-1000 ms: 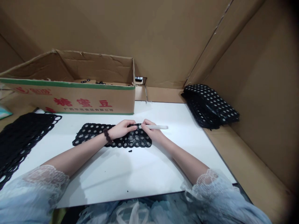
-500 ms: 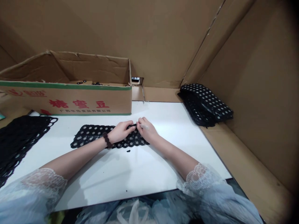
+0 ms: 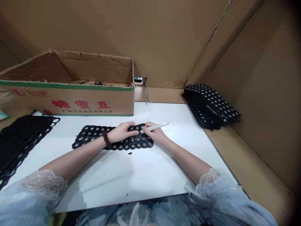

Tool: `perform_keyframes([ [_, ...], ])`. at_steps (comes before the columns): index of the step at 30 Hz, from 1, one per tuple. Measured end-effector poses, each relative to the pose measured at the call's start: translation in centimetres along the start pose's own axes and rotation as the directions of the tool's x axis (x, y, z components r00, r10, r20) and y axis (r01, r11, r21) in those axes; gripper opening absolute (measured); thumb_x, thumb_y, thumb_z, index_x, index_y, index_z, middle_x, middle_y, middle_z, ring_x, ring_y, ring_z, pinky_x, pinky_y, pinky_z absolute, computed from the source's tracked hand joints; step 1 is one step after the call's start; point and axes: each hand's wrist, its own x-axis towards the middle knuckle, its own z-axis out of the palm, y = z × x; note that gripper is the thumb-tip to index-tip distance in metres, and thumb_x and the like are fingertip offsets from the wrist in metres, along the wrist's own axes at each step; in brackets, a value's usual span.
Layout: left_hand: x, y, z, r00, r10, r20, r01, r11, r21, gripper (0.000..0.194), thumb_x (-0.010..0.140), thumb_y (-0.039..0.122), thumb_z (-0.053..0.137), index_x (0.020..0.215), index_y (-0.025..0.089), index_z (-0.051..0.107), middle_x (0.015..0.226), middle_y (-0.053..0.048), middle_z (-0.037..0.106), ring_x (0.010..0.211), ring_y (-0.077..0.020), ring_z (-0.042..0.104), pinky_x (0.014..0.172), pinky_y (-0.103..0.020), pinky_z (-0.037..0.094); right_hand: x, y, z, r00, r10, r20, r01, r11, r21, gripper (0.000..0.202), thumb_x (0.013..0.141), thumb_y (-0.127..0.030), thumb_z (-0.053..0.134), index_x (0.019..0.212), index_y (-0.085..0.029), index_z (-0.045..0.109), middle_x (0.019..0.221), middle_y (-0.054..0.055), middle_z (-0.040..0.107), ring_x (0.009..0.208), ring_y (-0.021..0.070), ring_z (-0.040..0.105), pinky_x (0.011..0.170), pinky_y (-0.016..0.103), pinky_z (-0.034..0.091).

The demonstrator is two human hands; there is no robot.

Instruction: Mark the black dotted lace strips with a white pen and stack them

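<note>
A black rubbery sheet (image 3: 88, 134) with rows of pale round dots lies flat on the white table. My left hand (image 3: 121, 132), a dark brown hair tie on its wrist, grips the sheet near its far edge, thumb across the top; its other fingers are partly hidden. In my right hand (image 3: 154, 133) is a white pen-shaped tool (image 3: 158, 126), its tip down at the dots beside my left thumb and its back end pointing right. A small black scrap (image 3: 130, 153) lies in front of the sheet.
An open cardboard box (image 3: 94, 94) with small black rings in it stands behind the sheet. Black perforated netting (image 3: 16, 141) lies at the left. A folded dotted black sheet (image 3: 211, 105) rests at the right edge, against the cardboard wall (image 3: 258, 103).
My right hand has drawn back slightly to the right, and the pen-shaped tool now slants across it in plain view. My left thumb has lowered from the far edge onto the sheet.
</note>
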Motion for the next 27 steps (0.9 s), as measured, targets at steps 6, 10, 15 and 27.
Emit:
perform_keyframes([
  [6,0.4,0.0,-0.8,0.993,-0.044,0.111,0.036,0.997,0.068,0.036,0.07,0.053,0.051,0.071,0.017,0.049,0.066,0.002,0.052,0.063,-0.015,0.048,0.056,-0.023,0.033,-0.2,-0.1,0.0,0.996,-0.086,0.009,0.086,0.996,-0.008,0.025,0.081,-0.033,0.042,0.061,-0.018,0.041,0.068,-0.001,0.04,0.067,0.0112,0.043,0.066,0.025,0.034],
  [10,0.4,-0.1,-0.8,0.987,-0.067,0.146,0.07,0.997,-0.018,0.035,0.071,0.051,0.051,0.064,0.016,0.047,0.06,0.003,0.047,0.058,-0.0127,0.044,0.052,-0.022,0.032,-0.3,-0.1,0.1,0.994,-0.108,0.034,0.108,0.994,0.01,0.027,0.081,-0.034,0.043,0.06,-0.018,0.042,0.072,0.0,0.04,0.066,0.0107,0.043,0.068,0.026,0.035],
  [15,0.2,0.0,-0.8,0.997,-0.004,0.081,0.022,0.974,-0.225,0.029,0.077,0.044,0.046,0.081,0.016,0.053,0.076,0.0,0.052,0.072,-0.0148,0.047,0.066,-0.024,0.038,-0.5,-0.4,0.1,0.994,-0.102,-0.027,0.102,0.995,0.017,0.027,0.081,-0.035,0.042,0.06,-0.018,0.042,0.066,-0.001,0.04,0.063,0.0111,0.042,0.063,0.026,0.035],
  [27,0.1,0.0,-1.3,0.983,-0.042,0.179,0.122,0.877,-0.465,0.023,0.076,0.035,0.049,0.091,0.017,0.053,0.09,-0.002,0.055,0.083,-0.0152,0.049,0.076,-0.026,0.039,0.1,-0.4,0.3,0.995,-0.089,-0.047,0.09,0.996,0.012,0.024,0.079,-0.033,0.044,0.06,-0.018,0.042,0.065,-0.001,0.042,0.064,0.0118,0.044,0.062,0.025,0.035],
])
